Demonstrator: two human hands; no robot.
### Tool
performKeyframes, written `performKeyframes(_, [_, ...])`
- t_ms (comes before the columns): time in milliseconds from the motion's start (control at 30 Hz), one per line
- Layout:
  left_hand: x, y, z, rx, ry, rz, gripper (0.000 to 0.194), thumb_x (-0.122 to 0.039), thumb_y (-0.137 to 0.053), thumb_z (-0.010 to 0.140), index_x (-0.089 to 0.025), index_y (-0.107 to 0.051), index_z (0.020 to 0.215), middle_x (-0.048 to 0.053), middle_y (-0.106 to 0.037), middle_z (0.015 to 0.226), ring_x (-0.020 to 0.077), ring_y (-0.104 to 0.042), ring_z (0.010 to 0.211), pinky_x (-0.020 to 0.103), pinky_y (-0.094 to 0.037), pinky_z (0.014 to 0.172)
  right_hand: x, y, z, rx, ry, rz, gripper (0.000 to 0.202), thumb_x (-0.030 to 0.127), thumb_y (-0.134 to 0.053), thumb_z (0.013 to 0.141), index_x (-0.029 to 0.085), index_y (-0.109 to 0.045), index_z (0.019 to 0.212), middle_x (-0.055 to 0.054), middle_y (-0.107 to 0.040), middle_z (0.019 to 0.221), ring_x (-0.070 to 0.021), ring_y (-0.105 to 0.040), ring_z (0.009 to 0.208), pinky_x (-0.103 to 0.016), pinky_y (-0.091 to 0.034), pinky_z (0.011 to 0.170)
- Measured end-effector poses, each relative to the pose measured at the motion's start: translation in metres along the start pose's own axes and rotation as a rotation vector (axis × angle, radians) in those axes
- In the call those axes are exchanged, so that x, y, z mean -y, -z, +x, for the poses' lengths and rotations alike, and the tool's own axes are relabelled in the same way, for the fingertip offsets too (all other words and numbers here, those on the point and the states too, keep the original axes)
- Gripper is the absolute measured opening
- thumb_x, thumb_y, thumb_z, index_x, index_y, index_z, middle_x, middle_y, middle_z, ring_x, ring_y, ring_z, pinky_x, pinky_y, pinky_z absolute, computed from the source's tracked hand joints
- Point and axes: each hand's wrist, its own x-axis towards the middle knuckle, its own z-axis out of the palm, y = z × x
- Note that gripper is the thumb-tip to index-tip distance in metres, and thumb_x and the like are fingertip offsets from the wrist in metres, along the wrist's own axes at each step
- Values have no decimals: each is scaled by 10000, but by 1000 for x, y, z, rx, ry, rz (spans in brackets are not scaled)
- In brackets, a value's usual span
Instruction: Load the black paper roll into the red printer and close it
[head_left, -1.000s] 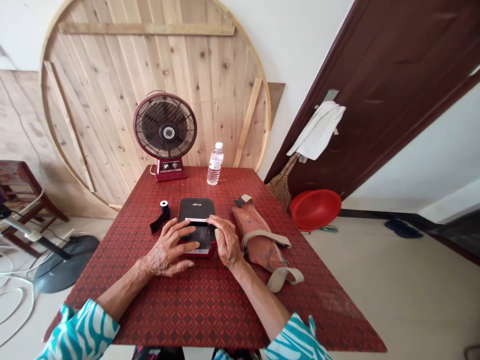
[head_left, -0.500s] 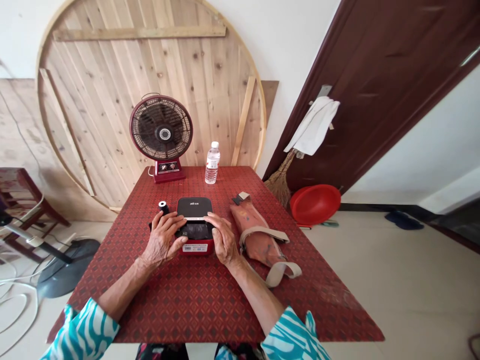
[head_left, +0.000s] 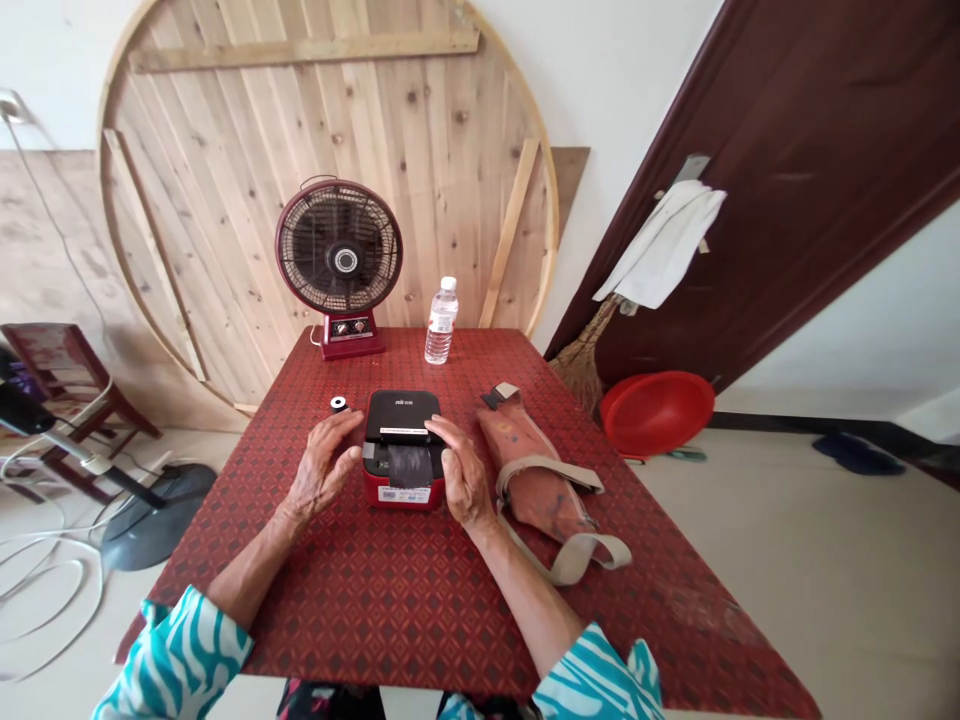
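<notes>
A small red and black label printer (head_left: pixel 403 412) stands on the patterned red table, its black lid down and a dark strip (head_left: pixel 410 466) lying over its front. Just left of it is my left hand (head_left: pixel 324 468), fingers stretched out and slightly apart from the casing. My right hand (head_left: pixel 465 470) is at the printer's right side, fingers extended, with the fingertips at the lid's right edge; whether they touch it is hard to tell. Behind my left fingers a small black roll with a white core (head_left: pixel 339 404) is partly hidden.
A red fan (head_left: pixel 341 260) and a clear water bottle (head_left: pixel 441 322) stand at the table's far end. To the right lies a worn orange bag (head_left: pixel 536 465) with beige straps. On the floor are a red basin (head_left: pixel 660 412) and a black stand base (head_left: pixel 159 515) with white cables.
My left hand has come off the printer to its left. My right hand stays near its right edge. The whole view has shifted, moving the scene slightly rightward.
</notes>
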Motion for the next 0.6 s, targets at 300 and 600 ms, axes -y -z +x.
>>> performKeyframes(300, [-8, -3, 4, 39, -109, 99, 436, -438, -389, 945, -208, -485, 1303, 116, -539, 1331, 245, -455, 1266, 442, -337, 1047, 0, 3, 1, -66, -13, -4, 396, 358, -279, 965, 247, -526, 1254, -86, -580, 1271, -226, -504, 1238, -474, -401, 1052])
performKeyframes(600, [-8, 5, 12, 55, -30, 11, 385, -397, -334, 966, -208, -666, 1009, 75, -665, 1116, 217, -556, 1122, 415, -391, 1001, -2, 4, 2, -91, -80, -28, 327, 328, -330, 956, 248, -612, 1102, -78, -644, 1083, -219, -571, 1073, -436, -455, 957])
